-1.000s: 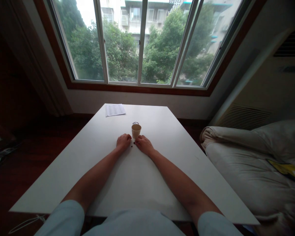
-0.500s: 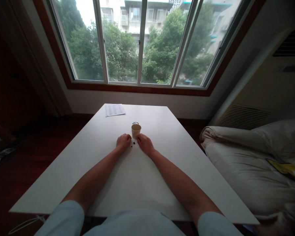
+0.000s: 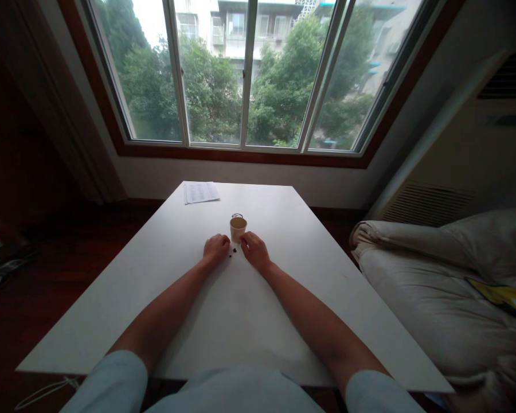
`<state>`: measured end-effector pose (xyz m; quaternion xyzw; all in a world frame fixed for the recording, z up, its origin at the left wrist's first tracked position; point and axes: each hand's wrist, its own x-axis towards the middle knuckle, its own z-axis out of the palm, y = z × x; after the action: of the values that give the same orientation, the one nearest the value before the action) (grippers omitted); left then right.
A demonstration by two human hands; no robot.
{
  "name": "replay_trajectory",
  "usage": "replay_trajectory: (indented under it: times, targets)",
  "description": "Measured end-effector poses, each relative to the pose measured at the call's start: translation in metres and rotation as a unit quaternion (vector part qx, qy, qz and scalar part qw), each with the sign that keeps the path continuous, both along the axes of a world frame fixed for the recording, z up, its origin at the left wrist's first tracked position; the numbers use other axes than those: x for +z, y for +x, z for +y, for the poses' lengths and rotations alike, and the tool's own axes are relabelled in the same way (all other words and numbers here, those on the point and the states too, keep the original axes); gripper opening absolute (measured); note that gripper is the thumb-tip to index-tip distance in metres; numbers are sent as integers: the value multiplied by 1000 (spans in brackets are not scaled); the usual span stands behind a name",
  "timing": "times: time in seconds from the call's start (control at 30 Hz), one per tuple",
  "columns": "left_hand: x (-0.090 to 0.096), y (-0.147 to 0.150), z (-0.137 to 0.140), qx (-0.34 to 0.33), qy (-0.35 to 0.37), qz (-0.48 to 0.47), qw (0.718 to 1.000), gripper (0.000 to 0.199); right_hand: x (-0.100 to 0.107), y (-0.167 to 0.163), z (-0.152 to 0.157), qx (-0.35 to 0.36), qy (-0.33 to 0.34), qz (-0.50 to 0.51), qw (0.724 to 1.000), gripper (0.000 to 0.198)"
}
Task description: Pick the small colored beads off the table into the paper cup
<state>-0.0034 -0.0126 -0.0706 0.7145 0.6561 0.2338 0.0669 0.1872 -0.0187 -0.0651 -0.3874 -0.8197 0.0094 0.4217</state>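
Observation:
A tan paper cup [image 3: 238,231] stands upright on the white table, its opening facing up. Just left of its base, my left hand [image 3: 217,248] rests on the tabletop with curled fingers; whatever it may hold is hidden. My right hand [image 3: 255,250] is at the cup's lower right side, fingertips drawn together in a pinch. Anything between those fingertips is too small to make out, and I cannot tell whether they touch the cup. Between my hands lie small dark pieces, a larger one [image 3: 234,250] and a tiny one [image 3: 230,256].
A thin dark looped item [image 3: 237,215] lies behind the cup, partly hidden by it. Printed paper sheets [image 3: 202,193] lie at the far left of the white table [image 3: 249,321]. A pale sofa [image 3: 421,287] stands to the right, and a window is beyond the table.
My right hand has shifted very slightly, its fingertips a little higher beside the cup. My left hand, the cup and the dark pieces stay in place.

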Motion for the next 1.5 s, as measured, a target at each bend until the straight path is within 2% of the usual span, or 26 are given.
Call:
replay_trajectory:
  times: [0.27, 0.57, 0.8, 1.03, 1.27, 1.5]
  targets:
    - [1, 0, -1, -1, 2, 2, 1000, 25, 6, -1, -6, 14, 31, 25, 999, 16]
    - [-6, -2, 3, -7, 19, 3, 1000, 26, 7, -1, -7, 5, 40, 21, 999, 14]
    - [-4, -1, 2, -1, 15, 3, 1000, 25, 6, -1, -5, 0, 44, 30, 999, 16]
    - [-3, 0, 1, -1, 14, 5, 1000, 26, 8, -1, -6, -7, 62, 65, 996, 27]
    - [-2, 0, 1, -2, 13, 3, 1000, 25, 8, 3, -1, -12, 48, 119, 992, 35]
    - [-1, 0, 0, -1, 13, -4, 1000, 25, 6, 4, 4, -55, 50, 92, 993, 46]
